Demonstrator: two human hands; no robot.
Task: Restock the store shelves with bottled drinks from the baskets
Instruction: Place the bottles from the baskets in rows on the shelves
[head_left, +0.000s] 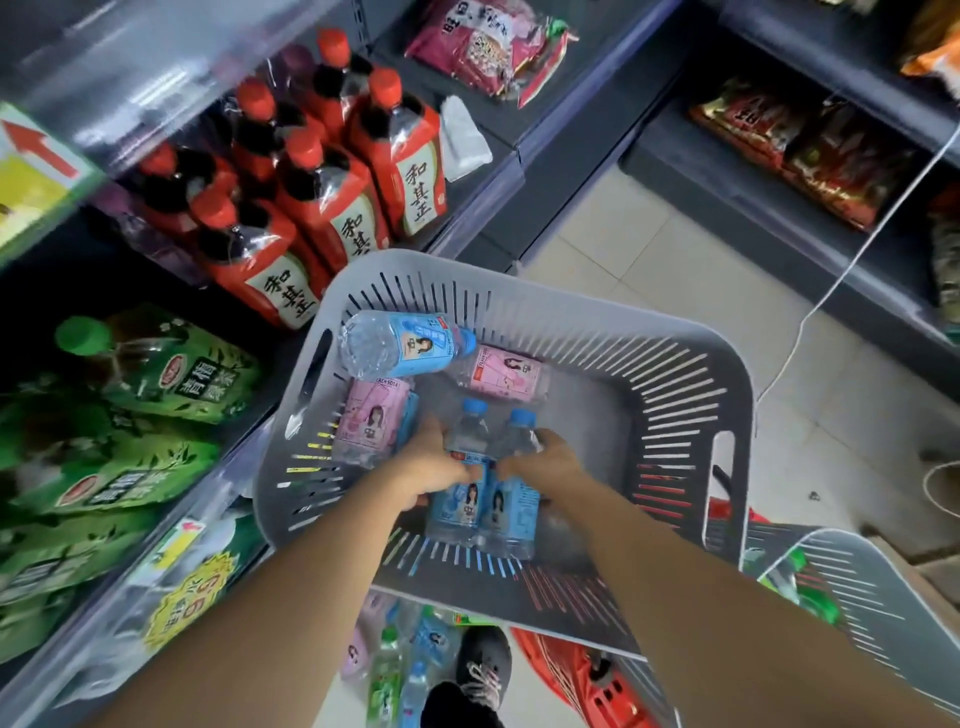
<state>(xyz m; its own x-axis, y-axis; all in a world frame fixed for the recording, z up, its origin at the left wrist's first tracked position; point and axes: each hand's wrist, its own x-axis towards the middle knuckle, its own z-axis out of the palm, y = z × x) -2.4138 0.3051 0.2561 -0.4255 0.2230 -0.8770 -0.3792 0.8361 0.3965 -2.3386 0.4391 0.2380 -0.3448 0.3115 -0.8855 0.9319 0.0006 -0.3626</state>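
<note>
Left hand (435, 463) and right hand (543, 462) each clasp a blue-label bottle (462, 500); beyond the grip three loose bottles (400, 345) await shelving in the grey basket (675, 366)

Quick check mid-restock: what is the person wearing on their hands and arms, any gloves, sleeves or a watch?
Nothing worn shows. The left hand and the right hand are bare, without gloves. The left forearm and the right forearm are uncovered down to the picture's bottom edge: no sleeve, cuff, watch or bracelet in view. Rings are too small to tell.
</note>
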